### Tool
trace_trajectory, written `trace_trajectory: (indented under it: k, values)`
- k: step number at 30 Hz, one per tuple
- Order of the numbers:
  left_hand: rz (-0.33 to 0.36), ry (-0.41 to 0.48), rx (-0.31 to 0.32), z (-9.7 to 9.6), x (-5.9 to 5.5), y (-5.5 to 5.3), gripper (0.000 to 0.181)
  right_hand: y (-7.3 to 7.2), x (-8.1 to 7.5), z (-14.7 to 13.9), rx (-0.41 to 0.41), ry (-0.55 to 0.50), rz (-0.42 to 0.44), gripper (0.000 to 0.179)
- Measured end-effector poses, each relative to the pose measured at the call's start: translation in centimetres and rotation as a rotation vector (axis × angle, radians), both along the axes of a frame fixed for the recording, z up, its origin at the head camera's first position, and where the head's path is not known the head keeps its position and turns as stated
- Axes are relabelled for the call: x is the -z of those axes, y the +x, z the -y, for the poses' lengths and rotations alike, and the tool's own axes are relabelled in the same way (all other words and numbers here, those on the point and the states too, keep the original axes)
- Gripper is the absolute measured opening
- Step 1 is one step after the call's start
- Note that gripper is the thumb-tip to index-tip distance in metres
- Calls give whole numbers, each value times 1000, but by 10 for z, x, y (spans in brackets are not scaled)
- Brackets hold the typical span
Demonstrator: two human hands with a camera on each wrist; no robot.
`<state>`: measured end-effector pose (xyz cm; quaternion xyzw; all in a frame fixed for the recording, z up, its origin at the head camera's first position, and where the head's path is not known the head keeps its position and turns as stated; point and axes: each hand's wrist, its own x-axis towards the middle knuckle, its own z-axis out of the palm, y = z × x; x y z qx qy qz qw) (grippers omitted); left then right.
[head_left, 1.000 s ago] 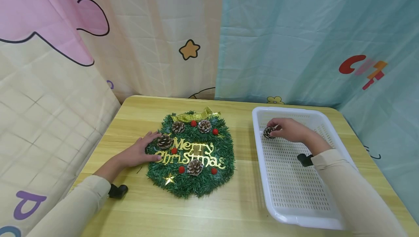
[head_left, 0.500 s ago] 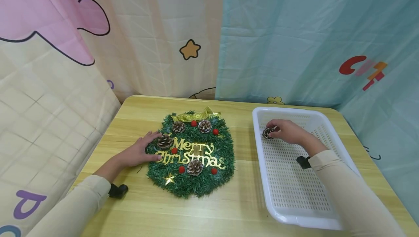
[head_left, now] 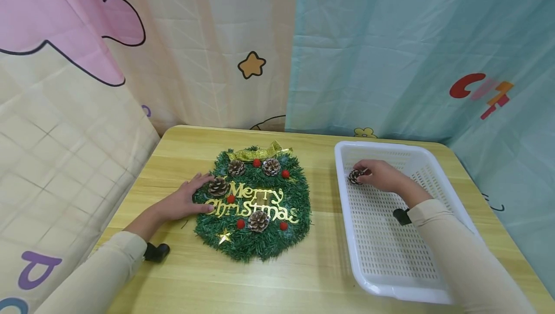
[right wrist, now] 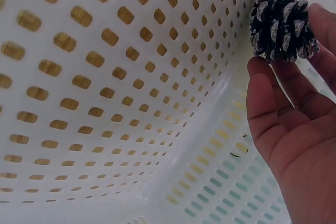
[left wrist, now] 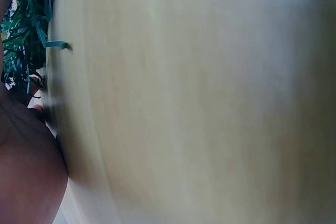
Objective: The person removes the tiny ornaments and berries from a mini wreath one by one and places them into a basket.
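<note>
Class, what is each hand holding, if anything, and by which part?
The right hand pinches a pinecone by its scales; the left hand only rests on the wreath.

Is pale wood-grain table (head_left: 321, 275) with rounded far corners. Directly carries green wreath (head_left: 253, 177), flat, gold lettering (head_left: 248, 209) up; right of wreath, apart from it, carries white perforated basket (head_left: 348, 217), upright. Extends past wreath on all sides.

Room between wreath (head_left: 256, 179) and basket (head_left: 386, 251)
</note>
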<state>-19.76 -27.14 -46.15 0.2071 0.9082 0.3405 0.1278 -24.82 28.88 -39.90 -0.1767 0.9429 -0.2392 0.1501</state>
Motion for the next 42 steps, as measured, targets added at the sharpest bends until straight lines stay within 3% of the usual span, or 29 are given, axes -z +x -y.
trace_trajectory:
  k: [22, 29, 37, 42]
  values:
    - [2, -2, -1, 1, 0, -1, 93, -1, -4, -6, -7, 6, -23, 39]
    - [8, 2, -5, 0, 0, -1, 92, 2, -13, -3, -23, 15, -41, 39]
    - [2, 10, 4, 0, 1, -1, 92, 5, -30, 3, -37, 1, -131, 37]
    - [2, 13, 4, 0, 1, 0, 92, 9, -42, 6, -52, -21, -131, 38]
